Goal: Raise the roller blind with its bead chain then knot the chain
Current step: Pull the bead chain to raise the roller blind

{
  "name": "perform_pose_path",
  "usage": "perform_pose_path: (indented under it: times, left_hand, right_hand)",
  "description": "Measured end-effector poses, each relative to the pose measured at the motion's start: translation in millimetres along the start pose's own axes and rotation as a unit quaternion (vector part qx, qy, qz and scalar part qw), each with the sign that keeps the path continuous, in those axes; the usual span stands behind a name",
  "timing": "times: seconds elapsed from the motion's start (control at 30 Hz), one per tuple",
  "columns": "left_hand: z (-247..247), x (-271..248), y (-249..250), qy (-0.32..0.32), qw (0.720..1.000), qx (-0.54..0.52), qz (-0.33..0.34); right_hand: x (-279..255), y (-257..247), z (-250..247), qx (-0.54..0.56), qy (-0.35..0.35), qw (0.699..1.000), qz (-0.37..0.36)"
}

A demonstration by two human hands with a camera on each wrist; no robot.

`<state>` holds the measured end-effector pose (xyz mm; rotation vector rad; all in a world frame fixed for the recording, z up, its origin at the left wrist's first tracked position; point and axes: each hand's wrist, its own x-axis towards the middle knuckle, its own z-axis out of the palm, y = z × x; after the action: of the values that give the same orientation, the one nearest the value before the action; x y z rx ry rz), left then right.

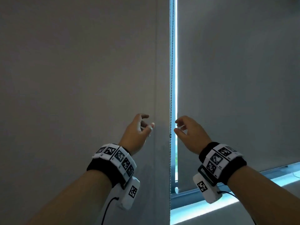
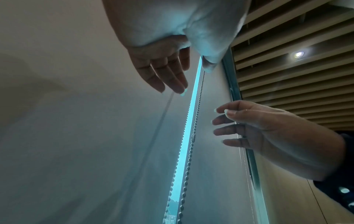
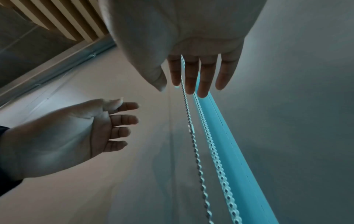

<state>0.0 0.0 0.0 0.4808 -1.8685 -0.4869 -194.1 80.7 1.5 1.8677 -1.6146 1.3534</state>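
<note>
The bead chain (image 1: 170,88) hangs straight down in the bright gap between two grey roller blinds, with a small joiner on it at hand height. The right blind (image 1: 235,95) ends in a bottom bar (image 1: 227,186) just above the sill. My left hand (image 1: 148,120) is raised left of the chain, fingers loosely spread and holding nothing. My right hand (image 1: 176,126) is level with it on the chain's right, thumb and forefinger apart, close to the chain without touching it. In the right wrist view the chain (image 3: 193,144) shows through the gap between two straight fingers (image 3: 190,75).
The left blind (image 1: 81,78) covers the whole left side. A blue-grey window frame (image 1: 194,198) and a lit sill run along the lower right. Overhead is a slatted wooden ceiling with a spot lamp (image 2: 298,54).
</note>
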Motion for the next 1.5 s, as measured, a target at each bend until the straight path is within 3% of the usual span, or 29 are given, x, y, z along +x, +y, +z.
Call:
perform_pose_path:
  times: [0.43, 0.7, 0.87, 1.23, 1.37, 1.5]
  left_hand:
    - [43, 26, -15, 0.013, 0.999, -0.040, 0.008]
    - [59, 45, -14, -0.031, 0.992, -0.115, 0.030]
    - [63, 62, 2, -0.079, 0.985, -0.151, 0.021]
    - [71, 91, 49, -0.131, 0.950, -0.284, 0.011]
    - [76, 92, 47, -0.121, 0.932, -0.341, -0.018]
    - [81, 92, 45, -0.078, 0.931, -0.357, 0.000]
  right_hand:
    - [18, 33, 36, 0.132, -0.017, 0.985, 0.114]
    - [13, 38, 53, 0.197, 0.067, 0.968, 0.142]
    - [3, 34, 56, 0.161, 0.103, 0.975, 0.115]
    - [-11, 16, 65, 0.106, 0.102, 0.986, 0.081]
    - [-10, 9, 67, 0.097, 0.090, 0.988, 0.078]
    - [-5, 9, 70, 0.107, 0.061, 0.990, 0.066]
